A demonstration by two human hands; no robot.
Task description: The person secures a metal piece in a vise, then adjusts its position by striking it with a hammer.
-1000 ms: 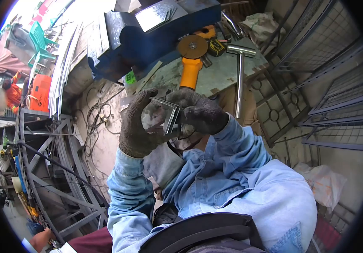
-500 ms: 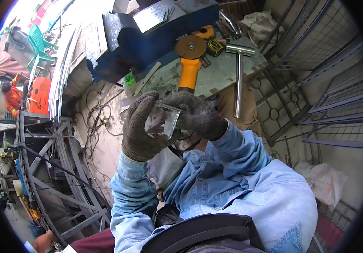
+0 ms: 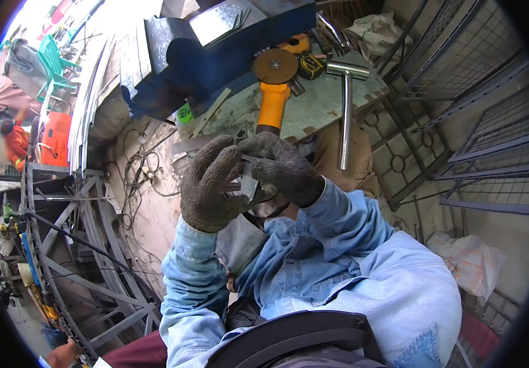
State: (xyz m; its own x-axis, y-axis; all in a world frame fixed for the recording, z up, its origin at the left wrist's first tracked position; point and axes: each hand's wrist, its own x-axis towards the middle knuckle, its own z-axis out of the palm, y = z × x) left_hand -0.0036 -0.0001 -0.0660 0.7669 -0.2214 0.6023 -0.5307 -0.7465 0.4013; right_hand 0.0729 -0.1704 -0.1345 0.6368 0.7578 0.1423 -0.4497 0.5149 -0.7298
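Both my hands wear dark knitted work gloves and are held close together in front of my chest. Between them is a small clear rectangular pane (image 3: 250, 185), now tilted so that little of its face shows. My left hand (image 3: 209, 187) curls round its left side, fingertips at its upper edge. My right hand (image 3: 289, 170) pinches it from the right, partly covering it. Just beyond the hands an angle grinder (image 3: 273, 101) with an orange body and brown disc lies on the worktable (image 3: 313, 110). To its right rests a shiny metal T-shaped tube (image 3: 346, 113).
A tape measure (image 3: 310, 65) lies behind the grinder, beside a large dark blue metal piece (image 3: 215, 73). Cables (image 3: 139, 165) trail over the floor at left, near stacked metal frames (image 3: 108, 257). Mesh racks (image 3: 491, 165) stand at right. A person in orange (image 3: 16, 144) is far left.
The clear pane has turned from facing me broadly to nearly edge-on. My hands have drawn nearer each other, with the left fingers closing in. The objects on the worktable stay in place.
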